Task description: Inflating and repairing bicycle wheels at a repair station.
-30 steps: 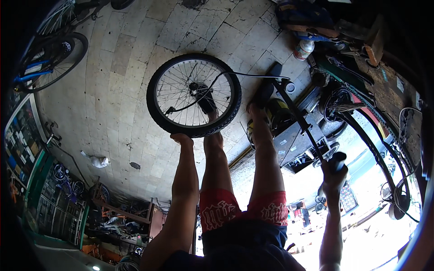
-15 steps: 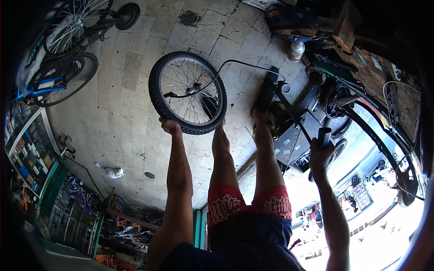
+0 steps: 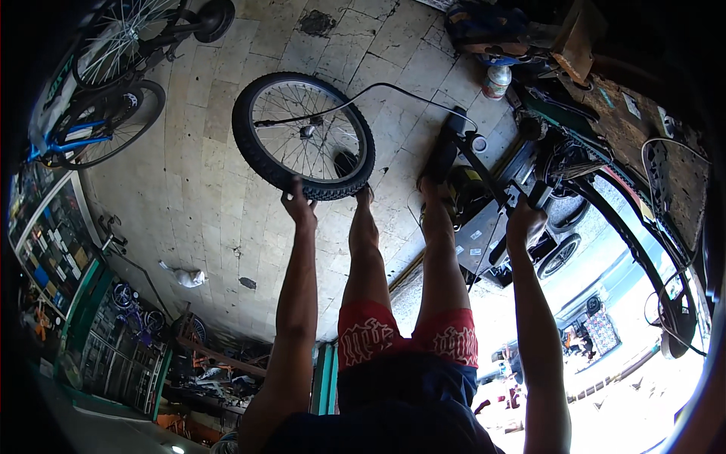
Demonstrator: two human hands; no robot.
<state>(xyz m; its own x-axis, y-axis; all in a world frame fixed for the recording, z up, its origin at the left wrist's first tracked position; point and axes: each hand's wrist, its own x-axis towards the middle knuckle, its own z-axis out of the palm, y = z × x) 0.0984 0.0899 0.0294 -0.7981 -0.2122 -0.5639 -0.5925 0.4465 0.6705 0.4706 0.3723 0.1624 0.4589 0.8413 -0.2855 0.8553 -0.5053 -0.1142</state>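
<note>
My left hand is closed on the near edge of a bicycle wheel with a knobby black tyre, fingers over the tread. The wheel leans, tilted, in front of my left foot, whose dark shoe shows through the spokes. A dark hose runs from the wheel's rim to a floor pump. Round the pump's black handle my right hand is closed. At the pump's lower end is my right foot in a black shoe.
A blue bicycle stands at the far left, above a glass display case. To the right are a worn wooden bench, a plastic bottle and a grey box. A white rag lies on the tiled floor.
The wheel has shifted left and away from me and tilted further, with my left hand following. My right hand has pushed the pump handle down toward the barrel.
</note>
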